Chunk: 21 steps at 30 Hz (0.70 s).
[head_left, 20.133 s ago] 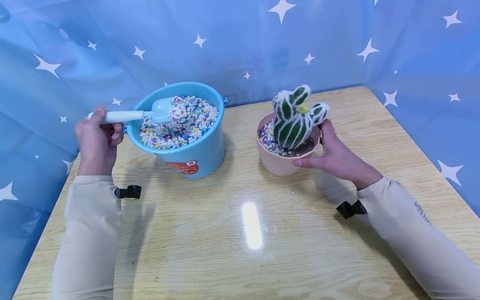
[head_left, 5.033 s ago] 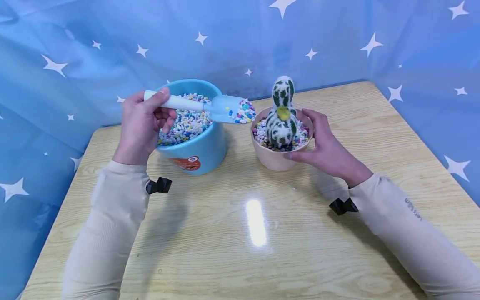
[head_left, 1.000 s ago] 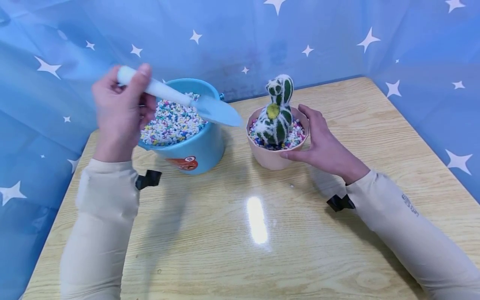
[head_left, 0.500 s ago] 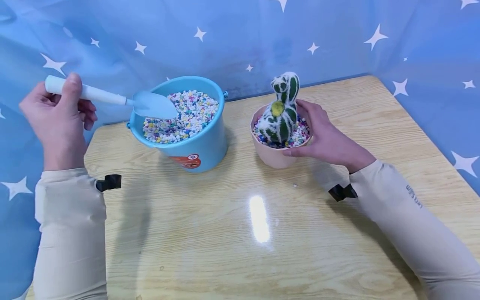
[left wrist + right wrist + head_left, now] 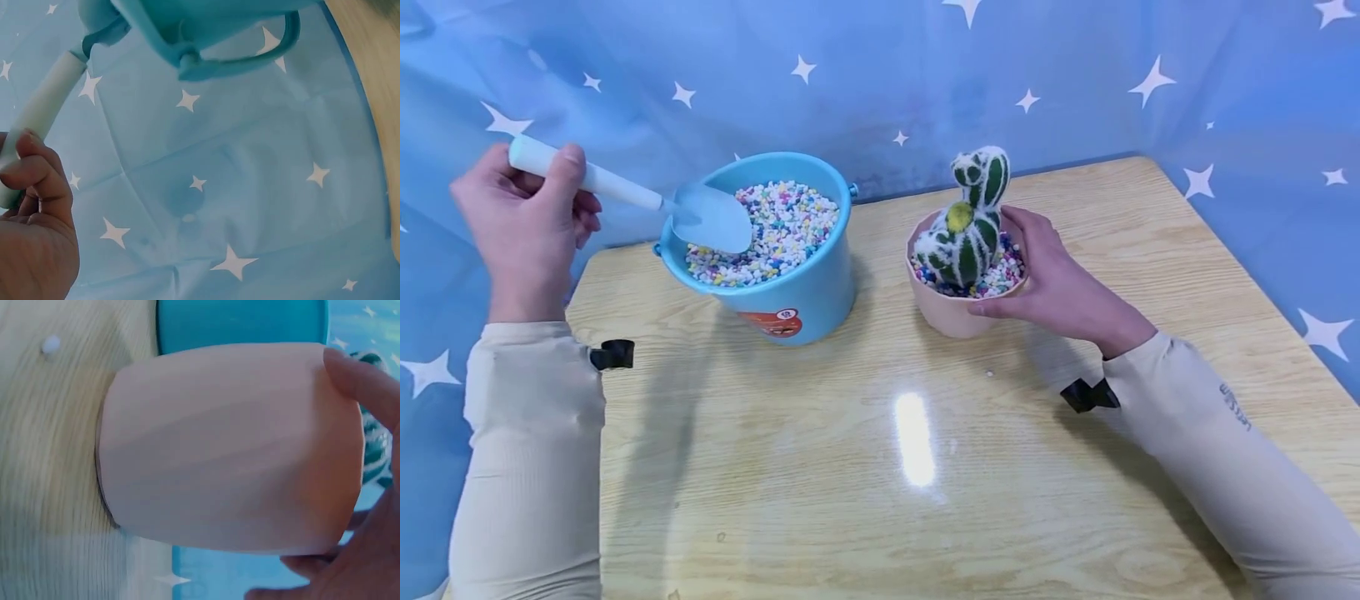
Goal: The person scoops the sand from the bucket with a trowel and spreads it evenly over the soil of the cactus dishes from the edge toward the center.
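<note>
My left hand grips the white handle of a light-blue toy shovel. The shovel's blade tilts down inside the blue bucket, over colourful pebbles, and no pebbles show on it. In the left wrist view, curled fingers hold the shovel handle. My right hand holds a pale pink flowerpot by its right side, thumb at the front rim. A fuzzy green-and-white cactus with a yellow flower leans left in the pot, pebbles around its base. The right wrist view shows the pot's side.
The bucket and pot stand apart on a wooden table, near its back edge. One small white pebble lies on the wood before the pot. A blue star-patterned curtain hangs behind and at both sides.
Pebbles now surround the cactus, where soil showed earlier. The shovel carried pebbles beside the pot, then moved left without them; its blade now dips into the bucket. My right hand still holds the pot.
</note>
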Each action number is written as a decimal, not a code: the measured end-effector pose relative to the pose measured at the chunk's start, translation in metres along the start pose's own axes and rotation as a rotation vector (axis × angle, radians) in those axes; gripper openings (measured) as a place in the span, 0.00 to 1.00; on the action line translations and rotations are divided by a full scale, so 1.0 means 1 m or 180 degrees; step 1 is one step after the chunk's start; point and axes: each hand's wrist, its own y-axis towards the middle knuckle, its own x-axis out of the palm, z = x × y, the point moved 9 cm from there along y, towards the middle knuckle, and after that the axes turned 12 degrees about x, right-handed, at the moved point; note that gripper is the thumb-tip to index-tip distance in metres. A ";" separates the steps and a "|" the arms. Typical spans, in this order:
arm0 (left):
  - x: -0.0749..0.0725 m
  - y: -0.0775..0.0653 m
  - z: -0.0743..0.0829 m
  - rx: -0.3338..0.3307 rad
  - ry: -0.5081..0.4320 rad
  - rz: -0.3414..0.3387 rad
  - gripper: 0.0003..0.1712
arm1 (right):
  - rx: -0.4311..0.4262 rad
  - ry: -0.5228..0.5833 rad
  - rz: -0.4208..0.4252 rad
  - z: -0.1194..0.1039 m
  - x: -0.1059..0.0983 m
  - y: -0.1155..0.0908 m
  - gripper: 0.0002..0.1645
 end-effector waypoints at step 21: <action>0.017 0.013 -0.007 -0.0598 0.0860 -0.0893 0.09 | 0.0257 -0.0054 0.0302 0.005 0.002 -0.008 0.71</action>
